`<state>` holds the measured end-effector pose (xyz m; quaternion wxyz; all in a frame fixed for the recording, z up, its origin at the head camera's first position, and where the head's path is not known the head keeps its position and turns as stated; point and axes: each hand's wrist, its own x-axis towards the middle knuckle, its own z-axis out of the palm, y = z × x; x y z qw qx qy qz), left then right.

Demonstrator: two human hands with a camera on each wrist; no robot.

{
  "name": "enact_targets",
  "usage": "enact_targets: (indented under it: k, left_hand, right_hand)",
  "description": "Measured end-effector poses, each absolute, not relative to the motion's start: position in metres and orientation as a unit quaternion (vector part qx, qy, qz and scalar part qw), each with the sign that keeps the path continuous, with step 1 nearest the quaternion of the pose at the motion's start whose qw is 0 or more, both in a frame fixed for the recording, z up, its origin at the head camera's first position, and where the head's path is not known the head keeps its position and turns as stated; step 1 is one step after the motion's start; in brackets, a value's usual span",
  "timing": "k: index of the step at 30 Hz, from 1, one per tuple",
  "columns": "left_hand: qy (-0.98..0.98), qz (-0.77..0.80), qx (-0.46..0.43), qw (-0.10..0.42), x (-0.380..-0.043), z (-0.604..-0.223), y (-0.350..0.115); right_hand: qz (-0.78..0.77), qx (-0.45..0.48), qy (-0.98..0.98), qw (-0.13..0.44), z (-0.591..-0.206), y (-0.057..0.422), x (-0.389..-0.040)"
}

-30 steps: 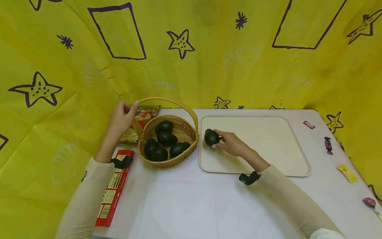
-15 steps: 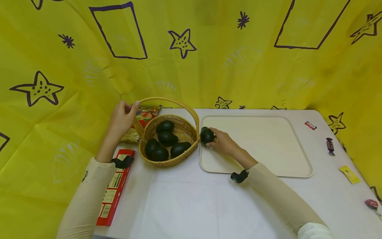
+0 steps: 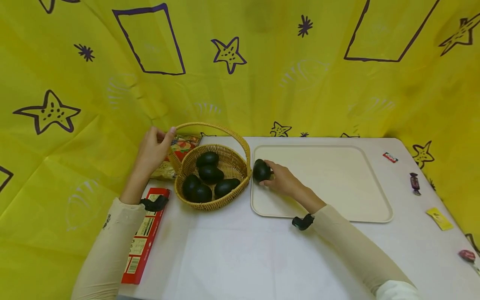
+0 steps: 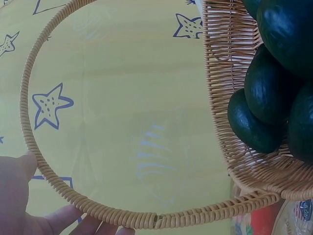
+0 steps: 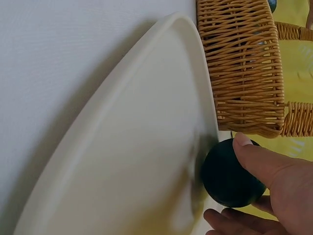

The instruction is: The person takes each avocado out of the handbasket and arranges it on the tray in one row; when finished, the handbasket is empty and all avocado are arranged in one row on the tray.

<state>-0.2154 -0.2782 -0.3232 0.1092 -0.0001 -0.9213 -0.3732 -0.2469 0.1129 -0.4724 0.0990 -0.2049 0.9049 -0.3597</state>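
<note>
A dark green avocado (image 3: 261,170) is pinched between the thumb and fingers of my right hand (image 3: 283,180), at the left end of the cream tray (image 3: 322,179). Whether it touches the tray is hard to tell. Just left of it stands a wicker basket (image 3: 240,187) with several avocados (image 3: 226,187) inside. My left hand (image 3: 153,146) holds the left side of the basket's arched handle (image 3: 225,130). In the left wrist view, the thumb and fingertips (image 4: 63,218) lie about the handle. The right wrist view has the thumb (image 5: 259,159) pressed on the held avocado.
Behind the basket lie colourful food packets (image 3: 183,146), partly hidden. A red box (image 3: 144,237) lies beneath my left forearm. Along the table's right side are small wrapped sweets (image 3: 414,183), a yellow sachet (image 3: 439,218) and a lollipop (image 3: 466,255). A yellow patterned cloth (image 3: 262,96) hangs behind.
My right hand has carried the avocado a little left, closer to the basket, then very slightly back. The left hand keeps its hold on the handle.
</note>
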Motion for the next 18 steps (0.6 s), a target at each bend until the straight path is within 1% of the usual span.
enact_targets:
  k: [18]
  left_hand:
    - [-0.921, -0.373, -0.009, 0.112, -0.215, -0.322, -0.277]
  right_hand:
    - [-0.335, -0.189, 0.919, 0.084, -0.464, 0.128, -0.244]
